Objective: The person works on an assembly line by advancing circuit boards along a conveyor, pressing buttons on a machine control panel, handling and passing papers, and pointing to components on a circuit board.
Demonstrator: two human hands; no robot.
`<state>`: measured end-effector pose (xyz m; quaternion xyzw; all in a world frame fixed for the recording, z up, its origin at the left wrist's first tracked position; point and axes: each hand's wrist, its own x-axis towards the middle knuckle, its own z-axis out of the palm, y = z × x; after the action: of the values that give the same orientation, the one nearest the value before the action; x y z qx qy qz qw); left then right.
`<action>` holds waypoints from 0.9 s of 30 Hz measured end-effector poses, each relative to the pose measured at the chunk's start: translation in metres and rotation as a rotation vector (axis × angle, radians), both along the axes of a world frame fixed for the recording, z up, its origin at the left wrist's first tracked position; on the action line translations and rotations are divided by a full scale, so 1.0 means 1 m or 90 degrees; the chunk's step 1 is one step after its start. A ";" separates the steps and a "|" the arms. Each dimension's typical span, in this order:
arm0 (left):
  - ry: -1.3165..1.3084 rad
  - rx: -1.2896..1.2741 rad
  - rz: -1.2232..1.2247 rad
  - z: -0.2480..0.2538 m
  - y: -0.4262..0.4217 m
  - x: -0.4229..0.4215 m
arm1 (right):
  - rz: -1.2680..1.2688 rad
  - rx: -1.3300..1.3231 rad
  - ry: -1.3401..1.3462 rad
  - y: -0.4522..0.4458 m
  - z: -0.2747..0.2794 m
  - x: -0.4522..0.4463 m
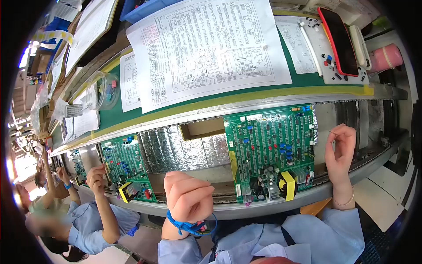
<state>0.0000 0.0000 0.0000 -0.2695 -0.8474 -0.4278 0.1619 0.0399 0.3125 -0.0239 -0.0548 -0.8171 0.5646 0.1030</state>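
A green circuit board (pixel 272 154) packed with small parts lies across the rails in front of me, a yellow-wrapped transformer (pixel 288 185) at its near edge. Left of the board, my left hand (pixel 188 198) is raised with its fingers curled in, a blue strap (pixel 187 226) round the wrist; what it holds, if anything, is hidden. My right hand (pixel 342 149) is held up just right of the board, thumb and forefinger pinched on a thin dark piece (pixel 332 133). Neither hand touches the board.
Printed diagram sheets (pixel 211 48) lie on the green shelf beyond the rail. A red-edged phone (pixel 338 42), scattered black parts and a clear plastic tub (pixel 102 91) are there too. Another board (pixel 125 163) sits further left, beside a co-worker's hand (pixel 96 179).
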 end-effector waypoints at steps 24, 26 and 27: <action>0.012 -0.027 0.019 0.003 0.003 -0.004 | 0.003 0.004 0.026 -0.005 0.004 -0.004; 0.012 -0.023 0.021 0.002 0.003 -0.004 | -0.003 -0.001 0.016 -0.005 0.005 -0.004; 0.012 -0.023 0.022 0.002 0.003 -0.004 | -0.002 -0.001 0.016 -0.005 0.005 -0.003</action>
<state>-0.0043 0.0030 0.0020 -0.2619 -0.8578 -0.4072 0.1726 0.0366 0.3075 -0.0188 -0.0491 -0.8153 0.5655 0.1144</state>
